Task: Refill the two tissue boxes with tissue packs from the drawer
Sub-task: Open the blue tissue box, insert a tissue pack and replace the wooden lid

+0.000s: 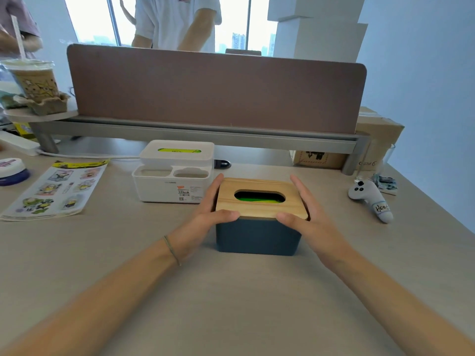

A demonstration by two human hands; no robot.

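Observation:
A dark blue tissue box with a wooden lid stands mid-table; a green tissue pack shows through the lid's oval slot. My left hand grips the lid's left edge, thumb along the front. My right hand holds the right edge the same way. Behind and to the left sits a white tissue box with two front compartments; a green pack shows through its slot. The drawer is out of view.
A sticker sheet lies at the left, a white controller at the right. A brown desk divider runs across the back, with a drink cup on a shelf at its left. A person stands beyond the divider.

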